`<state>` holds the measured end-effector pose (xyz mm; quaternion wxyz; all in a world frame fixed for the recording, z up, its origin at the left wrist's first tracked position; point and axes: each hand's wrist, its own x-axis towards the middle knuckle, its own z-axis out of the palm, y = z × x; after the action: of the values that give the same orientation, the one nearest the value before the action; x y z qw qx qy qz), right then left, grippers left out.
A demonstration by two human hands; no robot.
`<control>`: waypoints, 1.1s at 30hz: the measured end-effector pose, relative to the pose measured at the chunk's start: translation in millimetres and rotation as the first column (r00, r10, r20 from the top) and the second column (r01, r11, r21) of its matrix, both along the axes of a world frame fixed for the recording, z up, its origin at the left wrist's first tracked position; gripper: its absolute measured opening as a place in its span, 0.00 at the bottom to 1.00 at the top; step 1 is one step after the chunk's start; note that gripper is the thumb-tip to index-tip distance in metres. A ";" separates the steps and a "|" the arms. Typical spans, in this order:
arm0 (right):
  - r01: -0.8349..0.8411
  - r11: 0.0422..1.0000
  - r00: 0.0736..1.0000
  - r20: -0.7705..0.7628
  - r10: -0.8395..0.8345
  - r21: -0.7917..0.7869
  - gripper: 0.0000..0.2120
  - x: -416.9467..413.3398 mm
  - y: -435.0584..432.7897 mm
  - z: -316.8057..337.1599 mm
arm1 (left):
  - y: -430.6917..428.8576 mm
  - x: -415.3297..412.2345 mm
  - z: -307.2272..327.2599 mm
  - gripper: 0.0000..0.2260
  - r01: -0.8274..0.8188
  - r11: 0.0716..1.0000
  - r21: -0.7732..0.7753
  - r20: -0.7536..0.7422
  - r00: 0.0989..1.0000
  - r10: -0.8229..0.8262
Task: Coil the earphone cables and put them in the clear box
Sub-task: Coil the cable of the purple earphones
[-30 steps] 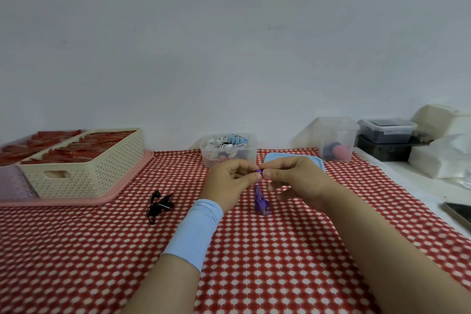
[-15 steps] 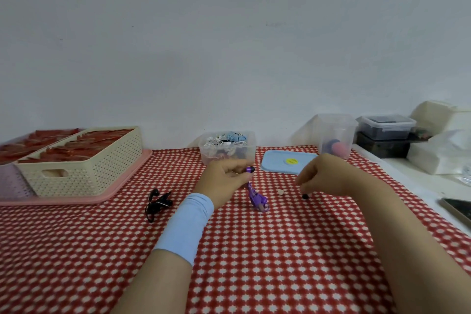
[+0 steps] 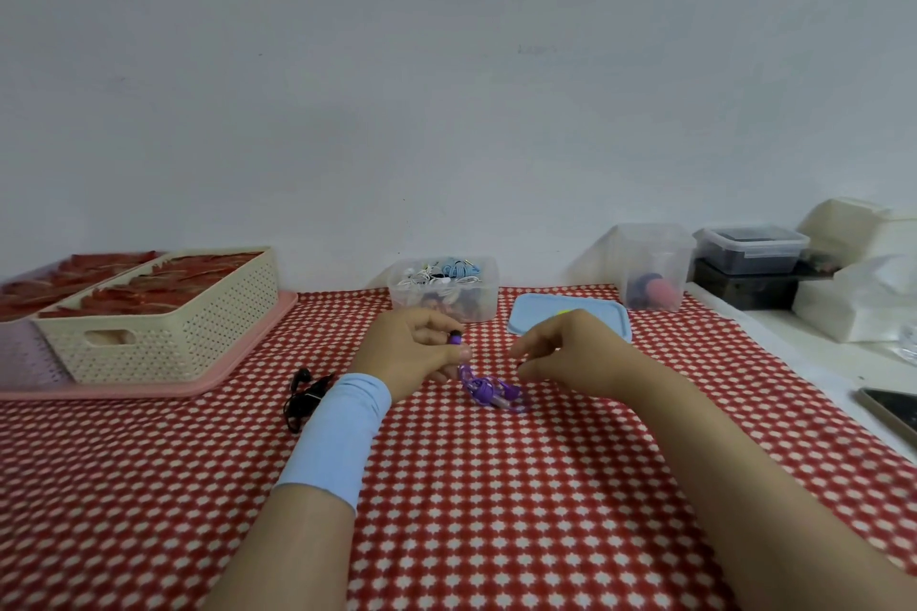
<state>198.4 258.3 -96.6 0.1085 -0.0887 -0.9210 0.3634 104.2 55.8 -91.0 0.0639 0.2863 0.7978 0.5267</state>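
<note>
A purple earphone cable [image 3: 491, 393] lies partly bunched on the red checked cloth between my hands. My left hand [image 3: 414, 352], with a light blue sleeve at the wrist, pinches one purple, dark-tipped end of it just above the cloth. My right hand [image 3: 565, 355] hovers to the right with curled fingers, pinching a small dark end just above the bunch. Behind my left hand stands the clear box [image 3: 489, 305], open and holding several coiled white, blue and dark cables. A black earphone cable [image 3: 302, 398] lies on the cloth, left of my left wrist.
The box's blue lid [image 3: 613, 319] lies flat behind my right hand. A cream basket [image 3: 163, 327] on a pink tray [image 3: 238, 370] fills the left. A tall clear container [image 3: 650, 263], dark lidded boxes [image 3: 749, 249] and a phone [image 3: 890, 409] sit on the right.
My hands first pinched the cable together, then my right hand pulled away to the right. It has now come back toward the left hand, and more cable lies bunched on the cloth.
</note>
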 end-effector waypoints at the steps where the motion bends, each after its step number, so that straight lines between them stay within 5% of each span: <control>1: -0.005 1.000 1.000 -0.009 0.005 -0.013 0.05 -1.4 -0.2 -1.8 | -0.1 -0.6 -0.9 0.12 -0.008 1.000 0.003 0.009 1.000 0.008; 8: 0.007 0.995 0.998 -0.059 -0.012 -0.095 0.04 -2.8 -4.4 -5.7 | -0.9 -11.1 -12.5 0.10 -0.059 0.995 -0.078 -0.013 0.998 0.058; 14: 0.031 0.974 0.997 -0.062 -0.046 -0.223 0.02 -3.0 -5.6 -5.3 | 0.3 -15.9 -16.9 0.16 -0.094 0.913 -0.397 -0.169 0.985 0.028; 19: 0.006 0.969 0.998 -0.059 -0.021 -0.246 0.03 -0.6 -6.6 -4.4 | 13.8 -0.9 -7.8 0.10 -0.123 0.927 -0.355 -0.429 0.902 -0.045; 24: 0.030 0.953 0.994 -0.087 -0.059 -0.302 0.04 2.3 -8.4 -2.3 | 27.3 16.0 -8.3 0.10 0.070 0.839 -0.540 -0.278 0.926 -0.256; 33: 0.046 0.894 0.996 -0.050 -0.076 -0.445 0.03 1.3 -13.9 -1.0 | 25.7 10.8 -11.3 0.08 0.078 0.901 -0.428 -0.224 0.956 -0.189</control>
<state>199.7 244.4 -97.6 0.1271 -0.1280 -0.8069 0.5625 115.0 81.4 -102.3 0.0543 0.3870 0.8710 0.2978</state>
